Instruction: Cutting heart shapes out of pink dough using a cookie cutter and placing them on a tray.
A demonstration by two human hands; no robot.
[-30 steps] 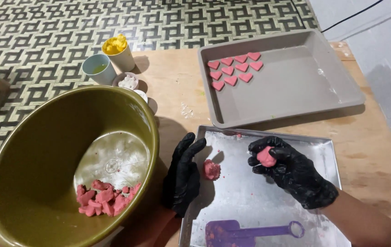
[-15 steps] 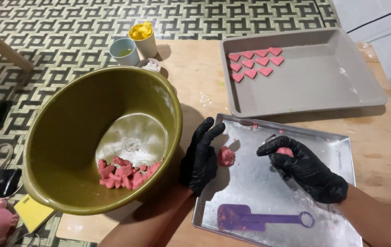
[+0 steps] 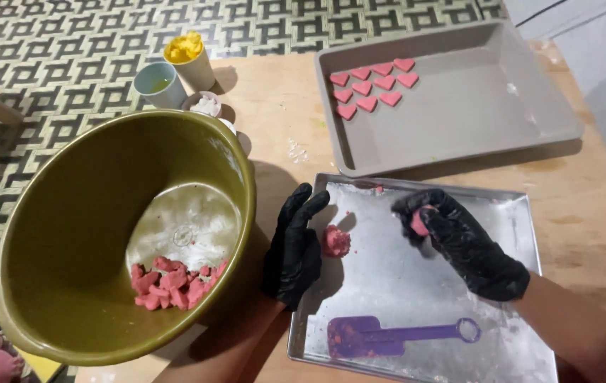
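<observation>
Both hands gloved in black. L hand [image 3: 294, 248] rests edge-down on the metal tray [image 3: 515, 213], fingers open and straight, holding nothing; a small pink dough lump [image 3: 334, 241] lies just beside it at its 3 o'clock, close or touching, can't tell which. R hand [image 3: 462, 241] curled shut around a pink dough piece [image 3: 418, 222], only a sliver showing between fingers, held over the tray's upper middle.

Purple spatula [image 3: 388, 333] lies flat at tray's 6 o'clock, dusted white. Olive bowl [image 3: 69, 234] at tray's 9 o'clock, pink dough scraps [image 3: 175, 280] on its floured bottom. Grey baking pan [image 3: 473, 135] at tray's 12 o'clock, pink hearts [image 3: 374, 89] in rows in its upper-L corner. Yellow-filled cup [image 3: 188, 58] and pale blue cup [image 3: 155, 84] at bowl's 12 o'clock.

Judgement: pressing looks best done w/ even finger pressure, over the floured tray so crumbs stay contained; keep L hand off the loose lump.

Vs earlier frame: R fingers closed further round the piece, less pink showing. L hand, lump, spatula same place relative to tray. Camera view shifted.
</observation>
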